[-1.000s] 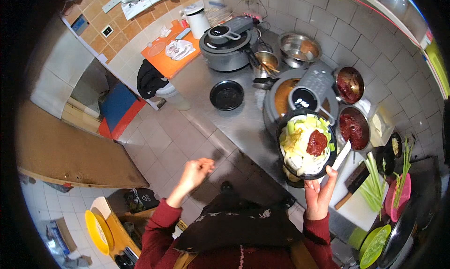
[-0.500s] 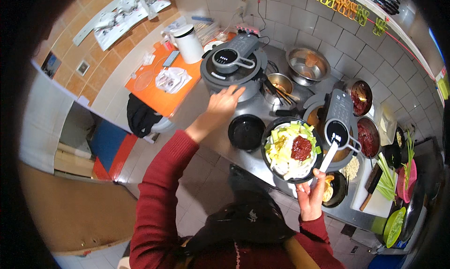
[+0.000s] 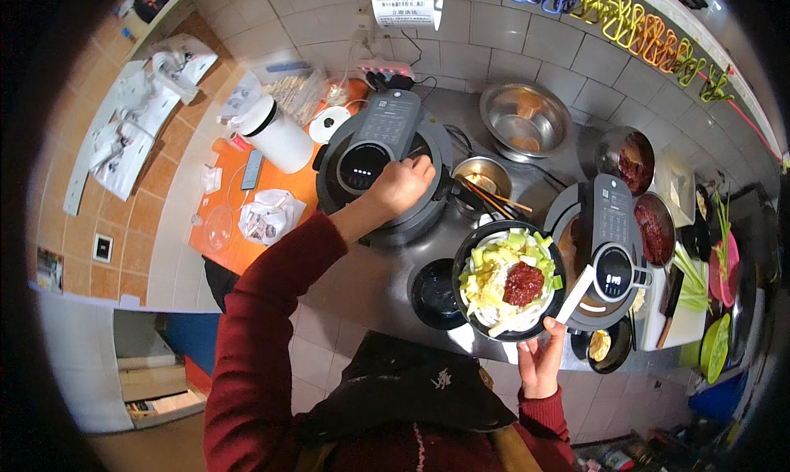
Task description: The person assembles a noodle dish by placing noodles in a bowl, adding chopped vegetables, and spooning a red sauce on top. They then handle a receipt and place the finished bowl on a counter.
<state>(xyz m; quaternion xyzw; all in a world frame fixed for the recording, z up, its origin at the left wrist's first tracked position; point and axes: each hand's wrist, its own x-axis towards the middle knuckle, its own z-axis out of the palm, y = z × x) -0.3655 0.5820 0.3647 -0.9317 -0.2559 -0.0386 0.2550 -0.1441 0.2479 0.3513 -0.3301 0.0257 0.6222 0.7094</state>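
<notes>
The left hand (image 3: 401,184) is curled into a loose fist on the lid of the left cooker (image 3: 380,169), fingers closed on something at the lid's right side, likely a handle or knob; what exactly it grips is hidden under the fist. The right hand (image 3: 541,358) is closed on the near rim of a black bowl (image 3: 510,281), thumb up over the edge, holding it above the near edge of the steel desk (image 3: 370,283). The bowl is heaped with chopped cabbage and a dollop of red paste, with a white utensil (image 3: 573,295) leaning out at its right side. Loaded like this, it is probably fairly heavy and top-loaded, so a one-sided rim grip could let it tip; a hand underneath would steady it. A second cooker (image 3: 609,250) stands just right of the bowl, and a small empty black dish (image 3: 436,295) just left.
</notes>
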